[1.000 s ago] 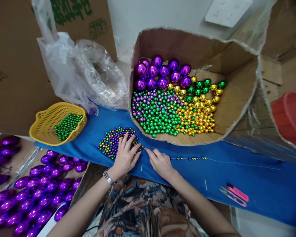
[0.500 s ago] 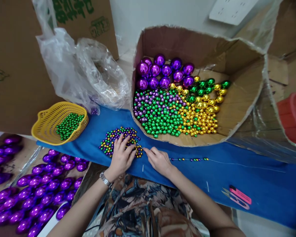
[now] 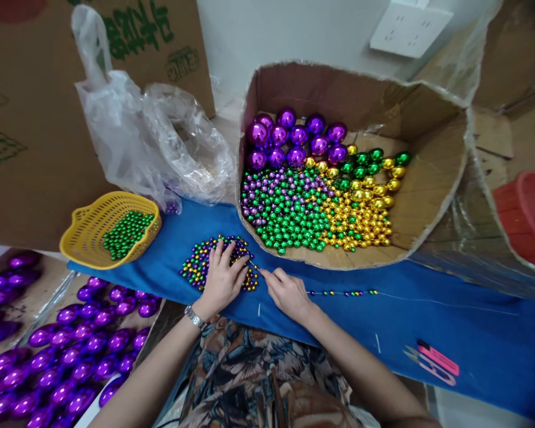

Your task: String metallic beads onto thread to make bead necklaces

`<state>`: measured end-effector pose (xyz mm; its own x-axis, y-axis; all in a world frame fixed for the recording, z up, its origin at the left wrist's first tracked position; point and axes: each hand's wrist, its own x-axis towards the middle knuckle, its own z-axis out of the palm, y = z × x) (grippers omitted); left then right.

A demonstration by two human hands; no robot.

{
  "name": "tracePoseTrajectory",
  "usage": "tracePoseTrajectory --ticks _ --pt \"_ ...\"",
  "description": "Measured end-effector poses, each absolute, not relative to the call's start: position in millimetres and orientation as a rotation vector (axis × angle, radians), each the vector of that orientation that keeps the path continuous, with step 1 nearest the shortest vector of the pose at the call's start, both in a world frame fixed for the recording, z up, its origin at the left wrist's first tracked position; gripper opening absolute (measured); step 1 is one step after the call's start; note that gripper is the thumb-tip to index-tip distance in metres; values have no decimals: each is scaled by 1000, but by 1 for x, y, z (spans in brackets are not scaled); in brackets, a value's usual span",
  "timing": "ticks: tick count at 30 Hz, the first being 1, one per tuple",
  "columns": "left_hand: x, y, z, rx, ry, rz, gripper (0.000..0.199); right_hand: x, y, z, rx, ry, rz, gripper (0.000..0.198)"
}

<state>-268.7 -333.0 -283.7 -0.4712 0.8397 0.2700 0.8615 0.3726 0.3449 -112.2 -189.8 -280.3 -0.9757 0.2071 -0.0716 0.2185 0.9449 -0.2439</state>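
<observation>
My left hand (image 3: pixel 224 274) lies spread over a pile of small purple, green and gold beads (image 3: pixel 199 260) on the blue cloth, its fingers apart and touching them. Just right of the pile, my right hand (image 3: pixel 286 290) is closed in a pinch on a thin needle (image 3: pixel 253 264), whose tip reaches into the beads by my left fingers. From behind the right hand a thread (image 3: pixel 432 302) runs to the right across the cloth. Small groups of purple, green and gold beads (image 3: pixel 353 293) are strung along it.
Behind stands an open carton (image 3: pixel 437 214) holding shiny balls and beads. A yellow basket (image 3: pixel 82 232) with green beads is at left, near clear plastic bags (image 3: pixel 120 131). Pink scissors (image 3: pixel 432 367) and a pink cutter (image 3: pixel 441 358) lie at right. Large purple balls (image 3: pixel 82 345) fill the lower left.
The whole view has shifted slightly, so most things sit a little lower. Both hands keep nearly the same place at the pile, the needle still in my right hand.
</observation>
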Motion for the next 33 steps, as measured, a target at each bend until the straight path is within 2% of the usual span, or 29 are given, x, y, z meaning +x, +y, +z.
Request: tracePoseTrajectory --ticks 15,24,33 --pt "-267 -333 -278 -1576 -2552 -814 22 -118 -193 -284 314 3130 -386 39" --pt "-266 -321 -277 -1507 -2601 -561 27 -104 -186 -293 417 3201 -412 38" --pt "-269 -324 -282 -1484 -2633 -578 28 -111 -188 -289 410 3164 -422 37"
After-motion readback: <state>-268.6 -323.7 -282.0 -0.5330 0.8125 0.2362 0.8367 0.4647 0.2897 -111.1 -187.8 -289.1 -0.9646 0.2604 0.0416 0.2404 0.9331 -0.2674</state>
